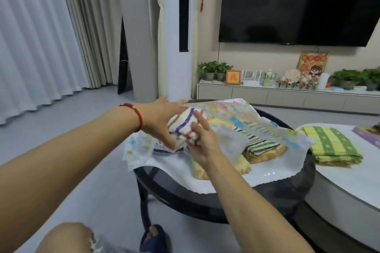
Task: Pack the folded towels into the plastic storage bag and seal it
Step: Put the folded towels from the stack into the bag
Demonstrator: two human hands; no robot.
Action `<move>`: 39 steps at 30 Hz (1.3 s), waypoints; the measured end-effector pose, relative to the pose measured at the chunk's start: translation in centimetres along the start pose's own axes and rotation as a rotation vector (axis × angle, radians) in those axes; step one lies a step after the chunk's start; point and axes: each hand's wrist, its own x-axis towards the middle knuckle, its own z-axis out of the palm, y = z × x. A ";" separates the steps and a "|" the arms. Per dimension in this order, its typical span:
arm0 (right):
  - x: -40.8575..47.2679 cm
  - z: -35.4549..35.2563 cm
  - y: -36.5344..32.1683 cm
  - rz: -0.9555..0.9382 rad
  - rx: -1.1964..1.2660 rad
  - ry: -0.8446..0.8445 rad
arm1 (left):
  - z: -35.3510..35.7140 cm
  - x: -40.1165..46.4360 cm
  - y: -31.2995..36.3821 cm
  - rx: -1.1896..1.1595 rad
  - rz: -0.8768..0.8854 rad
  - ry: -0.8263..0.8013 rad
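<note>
On the round dark table in front of me lies the plastic bag, its mouth turned to the left side. Inside the bag I see a yellow towel at the bottom and a green striped towel lying on it.

My left hand reaches over the mouth of the bag. Its fingers are stretched out almost flat and spread a little, and they touch the upper sheet of the bag; the thumb presses down on the near side of a white towel with purple and pink stripes. This towel is at the mouth, partly under the upper sheet. A red bracelet is on this wrist.

My right hand is just beside the left one, on the same white towel. Its index finger points up along the towel, and the other fingers are curled and pinch the edge of the towel.

To the right, on a white table, another folded green and yellow towel lies outside the bag.
</note>
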 end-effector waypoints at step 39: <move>-0.7 -45.1 -24.6 -0.256 -1.698 1.100 | 8.4 24.6 19.4 0.339 0.250 0.213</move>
